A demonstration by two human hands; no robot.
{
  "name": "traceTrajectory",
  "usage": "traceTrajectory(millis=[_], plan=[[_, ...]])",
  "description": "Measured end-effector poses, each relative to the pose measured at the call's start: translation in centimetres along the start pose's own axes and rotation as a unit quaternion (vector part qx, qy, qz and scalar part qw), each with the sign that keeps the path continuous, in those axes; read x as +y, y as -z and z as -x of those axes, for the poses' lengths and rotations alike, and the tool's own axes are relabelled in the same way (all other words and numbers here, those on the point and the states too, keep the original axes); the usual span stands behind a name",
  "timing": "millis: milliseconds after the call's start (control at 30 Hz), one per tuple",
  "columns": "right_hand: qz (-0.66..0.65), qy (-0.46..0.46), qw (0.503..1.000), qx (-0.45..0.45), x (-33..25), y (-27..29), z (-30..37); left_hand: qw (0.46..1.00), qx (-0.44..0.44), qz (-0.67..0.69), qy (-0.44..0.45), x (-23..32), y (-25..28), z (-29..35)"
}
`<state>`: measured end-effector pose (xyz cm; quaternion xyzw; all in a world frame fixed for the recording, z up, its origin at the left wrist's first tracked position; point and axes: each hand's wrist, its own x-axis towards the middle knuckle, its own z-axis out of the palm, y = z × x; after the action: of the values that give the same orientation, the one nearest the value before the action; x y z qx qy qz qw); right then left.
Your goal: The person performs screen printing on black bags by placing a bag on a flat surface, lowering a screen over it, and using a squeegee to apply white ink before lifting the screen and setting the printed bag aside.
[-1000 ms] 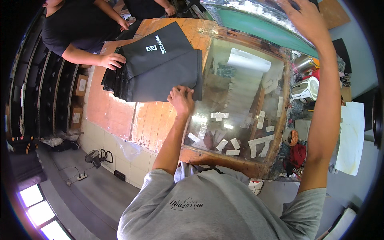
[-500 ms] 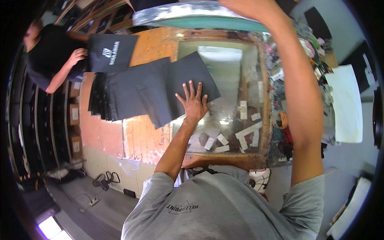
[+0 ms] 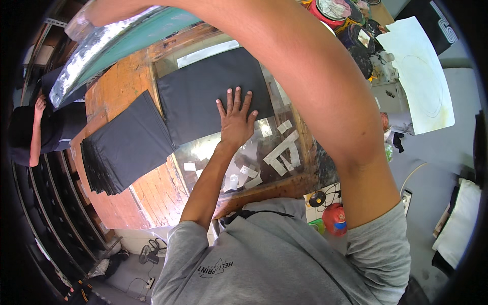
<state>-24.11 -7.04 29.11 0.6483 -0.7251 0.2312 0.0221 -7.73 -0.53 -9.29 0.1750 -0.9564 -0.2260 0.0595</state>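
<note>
My left hand (image 3: 237, 123) lies flat with its fingers spread on a smooth black sheet (image 3: 208, 86), possibly a flat bag. The sheet rests on the glass panel (image 3: 206, 147) set in the wooden table. Left of it is a fanned stack of the same black sheets (image 3: 129, 145). My right arm crosses the top of the view, and my right hand (image 3: 80, 23) is at the upper left by the raised screen frame (image 3: 109, 61), silver-edged with a green face. Blur and the view's rim obscure those fingers, so their grip is unclear.
White tape pieces (image 3: 282, 152) stick to the glass near me. Another person (image 3: 35, 127) is at the far left beside dark shelving racks (image 3: 56, 203). Cluttered containers (image 3: 351, 30) and a pale sheet (image 3: 424, 76) are at the right. A red container (image 3: 334, 219) stands below the table.
My right arm has swung leftward, and the screen frame now slants at the upper left. The black sheet under my left hand now lies straighter on the glass, apart from the stack. The view has shifted.
</note>
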Motion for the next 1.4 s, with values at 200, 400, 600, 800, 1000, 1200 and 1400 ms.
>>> traceTrajectory(millis=[200,400,600,800,1000,1200,1400], plan=[[-0.031,-0.023,0.999,0.007,-0.7,0.9,1.1,0.995,0.052,-0.041,0.070,-0.4,0.7,2.6],[-0.046,-0.037,0.998,0.010,-1.4,1.2,1.6,0.995,0.028,-0.071,0.072,0.1,0.5,4.6],[-0.066,-0.065,0.996,0.018,-2.2,1.5,2.5,0.994,0.023,-0.076,0.070,0.2,0.5,5.0],[-0.023,-0.061,0.998,-0.003,-2.2,0.7,0.9,0.994,0.022,-0.080,0.065,0.3,0.6,4.9],[-0.018,-0.019,0.998,-0.058,-0.5,0.6,-1.1,0.995,0.030,-0.078,0.049,-0.1,0.5,4.9],[-0.009,0.000,1.000,0.014,-1.4,-0.5,-0.7,0.997,0.028,-0.052,0.055,-0.2,0.7,5.0],[0.114,0.006,0.987,0.109,-3.2,-5.6,5.5,0.961,0.185,0.186,0.086,2.6,7.5,6.6]])
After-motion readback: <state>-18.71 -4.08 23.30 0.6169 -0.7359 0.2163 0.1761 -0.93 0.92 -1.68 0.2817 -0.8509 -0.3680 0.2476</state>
